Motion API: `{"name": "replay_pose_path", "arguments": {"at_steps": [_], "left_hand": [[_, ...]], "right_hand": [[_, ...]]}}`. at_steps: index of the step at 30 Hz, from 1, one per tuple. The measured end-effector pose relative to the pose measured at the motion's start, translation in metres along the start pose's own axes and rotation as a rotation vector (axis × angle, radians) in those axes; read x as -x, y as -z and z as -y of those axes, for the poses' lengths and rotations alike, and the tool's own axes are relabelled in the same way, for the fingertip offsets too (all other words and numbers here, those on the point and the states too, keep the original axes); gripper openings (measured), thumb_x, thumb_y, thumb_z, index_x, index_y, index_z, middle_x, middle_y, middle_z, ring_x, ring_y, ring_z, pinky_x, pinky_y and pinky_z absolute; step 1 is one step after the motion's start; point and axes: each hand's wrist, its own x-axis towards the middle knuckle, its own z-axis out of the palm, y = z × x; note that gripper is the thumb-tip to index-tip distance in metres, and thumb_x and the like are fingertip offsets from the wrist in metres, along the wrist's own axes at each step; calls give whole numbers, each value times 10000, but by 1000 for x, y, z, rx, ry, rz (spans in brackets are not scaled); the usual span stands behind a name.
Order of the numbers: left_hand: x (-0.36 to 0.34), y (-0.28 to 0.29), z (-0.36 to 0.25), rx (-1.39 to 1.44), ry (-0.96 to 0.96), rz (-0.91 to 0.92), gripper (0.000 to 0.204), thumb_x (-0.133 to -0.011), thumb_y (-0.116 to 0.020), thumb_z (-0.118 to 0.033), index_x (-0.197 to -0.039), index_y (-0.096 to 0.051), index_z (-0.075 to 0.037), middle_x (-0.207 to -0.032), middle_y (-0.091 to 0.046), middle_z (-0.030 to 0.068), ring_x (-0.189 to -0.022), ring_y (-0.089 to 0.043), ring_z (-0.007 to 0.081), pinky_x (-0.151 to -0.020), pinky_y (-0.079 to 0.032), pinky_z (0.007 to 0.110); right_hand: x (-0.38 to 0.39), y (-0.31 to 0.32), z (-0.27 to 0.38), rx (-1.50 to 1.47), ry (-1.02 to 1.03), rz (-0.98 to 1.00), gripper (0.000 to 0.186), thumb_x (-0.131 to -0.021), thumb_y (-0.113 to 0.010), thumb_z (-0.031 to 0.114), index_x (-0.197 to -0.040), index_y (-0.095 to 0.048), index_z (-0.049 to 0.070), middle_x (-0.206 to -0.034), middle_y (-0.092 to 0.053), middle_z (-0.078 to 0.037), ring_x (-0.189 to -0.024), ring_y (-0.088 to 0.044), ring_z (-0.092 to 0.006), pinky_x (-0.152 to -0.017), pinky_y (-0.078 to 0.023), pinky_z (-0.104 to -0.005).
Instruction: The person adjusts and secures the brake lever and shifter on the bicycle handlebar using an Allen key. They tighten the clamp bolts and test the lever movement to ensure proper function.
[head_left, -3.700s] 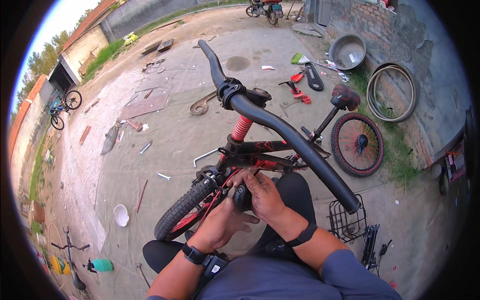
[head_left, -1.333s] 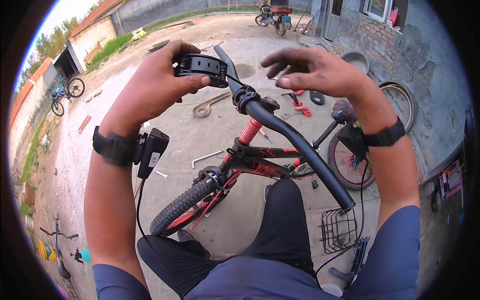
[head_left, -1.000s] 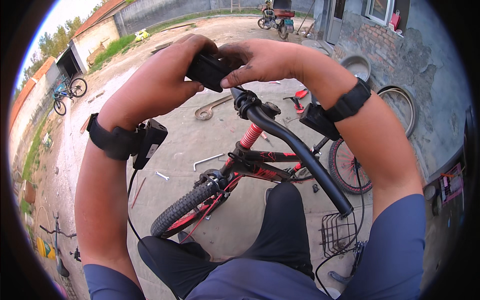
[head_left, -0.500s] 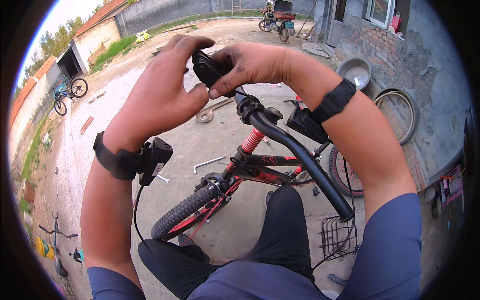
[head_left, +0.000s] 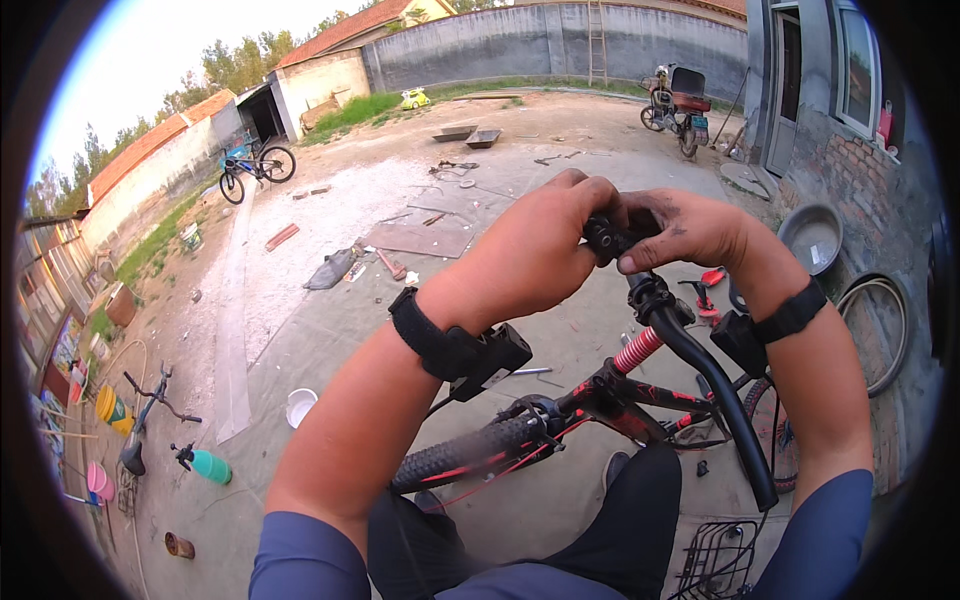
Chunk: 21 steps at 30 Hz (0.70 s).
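Black fitting (head_left: 603, 238) sits gripped between left hand (head_left: 540, 238) and right hand (head_left: 692, 230) toward the far side of the handlebar (head_left: 730, 400), front tyre (head_left: 462, 454) left of that handlebar

Yard clutter all around the fingers (head_left: 600, 190).
Far beyond them, a ladder (head_left: 597, 42) stands at the grey wall (head_left: 460, 58), with a red motorbike (head_left: 690, 105) off to their right. Well to their left I can see a blue bicycle (head_left: 250, 168), and a yellow toy car (head_left: 414, 99) behind it; two shallow trays (head_left: 484, 139) lie nearer the fingers. Left of them and closer to me sit a white bowl (head_left: 301, 407), a green bottle (head_left: 211, 466) and a yellow bucket (head_left: 113, 410). To their right, a grey basin (head_left: 800, 228) leans by the brickwork (head_left: 855, 172), near some tyres (head_left: 903, 325).
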Motion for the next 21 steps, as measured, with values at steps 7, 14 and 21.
{"name": "replay_pose_path", "arguments": {"at_steps": [7,14,21], "left_hand": [[8,0,0,26,28,-34,384,-857,-708,-111,-1208,-630,25,-1256,-598,222,-1155,-617,407,-996,-518,448],[3,-10,2,-82,268,-191,468,-929,-762,-352,-1144,-665,52,-1059,-668,276,-995,-662,459,-871,-549,489],[-2,-10,1,0,283,-102,424,-936,-781,-250,-1224,-668,41,-1015,-751,230,-934,-734,354,-827,-566,432]], "right_hand": [[-9,3,-4,191,-28,-92,576,-772,-950,238,-1215,-693,-27,-1001,-733,-71,-928,-661,-156,-870,-528,-317],[-16,-14,1,380,28,-210,570,-711,-990,290,-1084,-696,-24,-894,-723,-96,-844,-663,-159,-787,-534,-344],[-14,-10,-10,238,144,-214,485,-786,-956,261,-1058,-664,-14,-936,-721,-77,-879,-664,-148,-808,-534,-332]]}}
